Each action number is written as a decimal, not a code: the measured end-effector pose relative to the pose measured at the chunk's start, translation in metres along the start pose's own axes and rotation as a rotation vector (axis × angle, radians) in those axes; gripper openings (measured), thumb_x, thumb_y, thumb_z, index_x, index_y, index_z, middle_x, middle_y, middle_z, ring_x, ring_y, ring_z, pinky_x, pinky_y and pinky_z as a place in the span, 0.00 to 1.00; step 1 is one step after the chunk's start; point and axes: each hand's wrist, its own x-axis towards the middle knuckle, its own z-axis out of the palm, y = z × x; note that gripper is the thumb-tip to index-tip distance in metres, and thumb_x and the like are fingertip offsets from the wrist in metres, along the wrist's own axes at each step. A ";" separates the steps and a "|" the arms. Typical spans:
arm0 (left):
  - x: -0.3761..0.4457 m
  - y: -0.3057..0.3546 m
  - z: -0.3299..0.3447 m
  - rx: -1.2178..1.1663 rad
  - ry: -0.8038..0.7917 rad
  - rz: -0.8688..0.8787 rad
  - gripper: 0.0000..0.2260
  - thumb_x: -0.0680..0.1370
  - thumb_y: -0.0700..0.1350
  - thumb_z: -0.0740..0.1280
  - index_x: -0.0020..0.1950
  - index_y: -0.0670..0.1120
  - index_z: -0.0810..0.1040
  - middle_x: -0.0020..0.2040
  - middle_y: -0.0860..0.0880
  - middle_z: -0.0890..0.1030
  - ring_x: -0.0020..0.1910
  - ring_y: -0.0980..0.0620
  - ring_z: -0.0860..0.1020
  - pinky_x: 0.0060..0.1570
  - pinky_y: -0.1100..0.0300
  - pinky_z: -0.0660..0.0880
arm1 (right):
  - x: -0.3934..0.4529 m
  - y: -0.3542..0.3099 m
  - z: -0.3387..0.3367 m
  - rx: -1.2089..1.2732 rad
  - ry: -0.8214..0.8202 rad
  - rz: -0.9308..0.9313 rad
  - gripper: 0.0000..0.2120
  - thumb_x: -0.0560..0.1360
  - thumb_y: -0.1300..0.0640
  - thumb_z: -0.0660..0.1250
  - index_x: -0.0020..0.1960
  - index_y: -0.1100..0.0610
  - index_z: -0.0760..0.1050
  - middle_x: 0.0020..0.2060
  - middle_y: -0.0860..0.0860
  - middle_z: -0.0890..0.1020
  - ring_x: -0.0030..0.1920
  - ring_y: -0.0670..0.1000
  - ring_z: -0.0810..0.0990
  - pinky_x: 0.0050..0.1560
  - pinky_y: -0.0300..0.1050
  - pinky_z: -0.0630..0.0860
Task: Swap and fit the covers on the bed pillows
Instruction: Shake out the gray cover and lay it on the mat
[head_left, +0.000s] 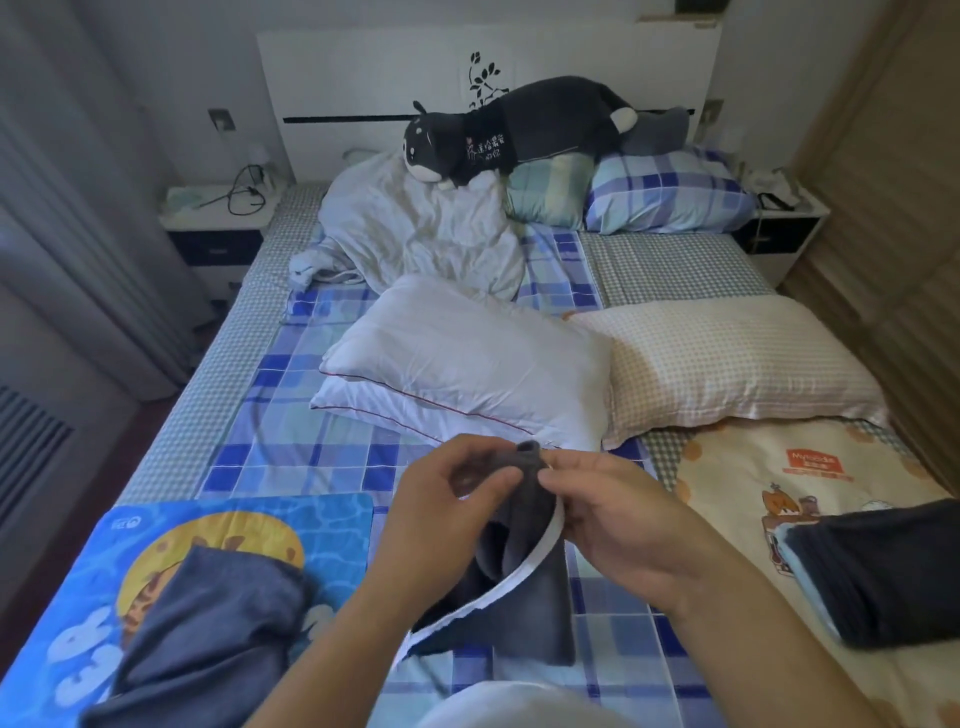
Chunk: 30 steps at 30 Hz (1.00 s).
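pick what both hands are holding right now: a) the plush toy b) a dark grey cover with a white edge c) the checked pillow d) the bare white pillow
b: the left hand and right hand both pinch the top of the dark grey cover, while the checked pillow, bare white pillow and plush toy lie untouched farther up the bed.

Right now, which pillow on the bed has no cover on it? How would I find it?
Start at the white headboard and come down the bed past the crumpled sheet. In the middle lie two plain white pillows, stacked, just beyond the hands. Unlike the checked pillow touching their right side, they have no pattern, only thin red piping.
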 end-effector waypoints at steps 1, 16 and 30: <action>0.001 -0.001 0.001 0.046 0.036 -0.014 0.07 0.78 0.38 0.71 0.50 0.50 0.84 0.44 0.58 0.86 0.47 0.60 0.83 0.50 0.67 0.76 | -0.002 0.002 0.000 -0.017 -0.012 0.005 0.14 0.81 0.66 0.59 0.62 0.72 0.76 0.59 0.70 0.79 0.61 0.67 0.79 0.63 0.54 0.76; 0.022 0.017 -0.016 0.227 0.146 0.101 0.06 0.81 0.45 0.66 0.47 0.54 0.80 0.43 0.62 0.82 0.46 0.62 0.79 0.47 0.71 0.69 | 0.001 0.051 -0.146 -1.267 0.703 0.400 0.19 0.73 0.58 0.71 0.63 0.54 0.74 0.59 0.55 0.78 0.58 0.57 0.76 0.58 0.50 0.75; -0.003 0.002 0.045 -0.239 0.133 -0.019 0.15 0.74 0.40 0.76 0.51 0.53 0.72 0.42 0.57 0.76 0.37 0.56 0.78 0.40 0.62 0.76 | -0.001 -0.025 -0.008 -0.863 0.481 -0.514 0.10 0.75 0.55 0.72 0.39 0.59 0.78 0.33 0.55 0.80 0.36 0.53 0.78 0.40 0.52 0.75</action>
